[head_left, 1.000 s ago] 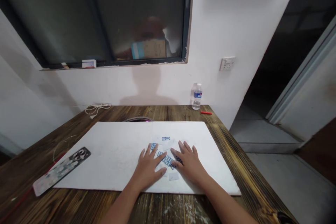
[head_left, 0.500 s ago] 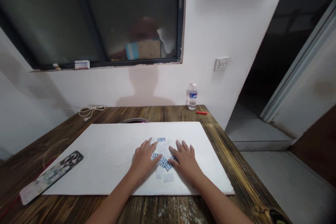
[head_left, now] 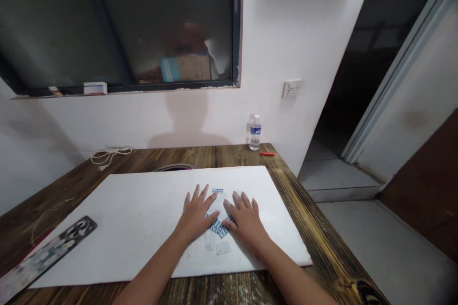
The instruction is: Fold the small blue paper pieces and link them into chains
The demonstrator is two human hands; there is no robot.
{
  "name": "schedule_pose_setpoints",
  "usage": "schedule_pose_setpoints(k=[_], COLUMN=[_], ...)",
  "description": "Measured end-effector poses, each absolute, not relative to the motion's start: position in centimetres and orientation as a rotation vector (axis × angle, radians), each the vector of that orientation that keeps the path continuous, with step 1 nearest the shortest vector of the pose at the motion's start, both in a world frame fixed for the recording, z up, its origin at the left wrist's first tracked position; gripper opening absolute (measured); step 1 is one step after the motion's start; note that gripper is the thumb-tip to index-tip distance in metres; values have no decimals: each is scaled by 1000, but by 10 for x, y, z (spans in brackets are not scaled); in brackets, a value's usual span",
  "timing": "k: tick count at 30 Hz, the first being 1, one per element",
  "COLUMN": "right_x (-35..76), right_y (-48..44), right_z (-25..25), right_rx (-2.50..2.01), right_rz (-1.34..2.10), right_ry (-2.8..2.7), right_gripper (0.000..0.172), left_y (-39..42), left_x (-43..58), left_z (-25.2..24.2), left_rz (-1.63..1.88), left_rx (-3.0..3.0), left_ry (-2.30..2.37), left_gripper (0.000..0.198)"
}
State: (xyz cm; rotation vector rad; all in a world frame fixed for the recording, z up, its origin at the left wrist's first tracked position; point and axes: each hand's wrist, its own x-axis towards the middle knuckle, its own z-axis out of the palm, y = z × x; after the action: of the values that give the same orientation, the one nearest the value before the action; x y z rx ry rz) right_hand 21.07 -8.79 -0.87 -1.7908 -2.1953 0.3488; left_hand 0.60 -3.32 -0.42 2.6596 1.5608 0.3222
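Observation:
My left hand (head_left: 195,214) lies flat with fingers spread on a white board (head_left: 136,219) that covers much of a wooden table (head_left: 229,155). My right hand (head_left: 244,219) lies flat beside it, fingers stretched out. Between and under the two hands sits a cluster of small tiles (head_left: 216,224), some white, some with blue markings. One blue-marked tile (head_left: 217,191) lies just beyond the fingertips, and two white tiles (head_left: 217,245) lie near the wrists.
A patterned ruler-like strip (head_left: 43,257) lies at the table's left front. At the back stand a water bottle (head_left: 255,132), a red pen (head_left: 267,154) and a coiled white cable (head_left: 109,155). A window and wall socket (head_left: 290,88) are behind; a doorway opens right.
Both hands have slid the tiles closer together on the board, with the left hand's fingers reaching further forward. The view has turned to the right.

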Motion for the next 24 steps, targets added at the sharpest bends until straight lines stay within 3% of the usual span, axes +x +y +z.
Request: schedule_pose_setpoints(k=[4, 10, 18, 24], right_x=[211, 216, 215, 215], right_y=[-86, -86, -84, -82], right_z=[-9, -5, -10, -16], right_rx=[-1868, -1740, -1697, -1710], right_rz=[287, 472, 461, 412], right_ry=[-2112, -2241, -2215, -2163], right_gripper=[69, 89, 69, 74], left_y=[-31, -27, -27, -29], left_x=[2, 3, 7, 10], left_z=[-2, 0, -6, -3], left_rz=[444, 463, 318, 238], left_rx=[2664, 2610, 2638, 2663], left_ry=[1466, 1412, 1404, 1384], left_gripper=[48, 41, 51, 56])
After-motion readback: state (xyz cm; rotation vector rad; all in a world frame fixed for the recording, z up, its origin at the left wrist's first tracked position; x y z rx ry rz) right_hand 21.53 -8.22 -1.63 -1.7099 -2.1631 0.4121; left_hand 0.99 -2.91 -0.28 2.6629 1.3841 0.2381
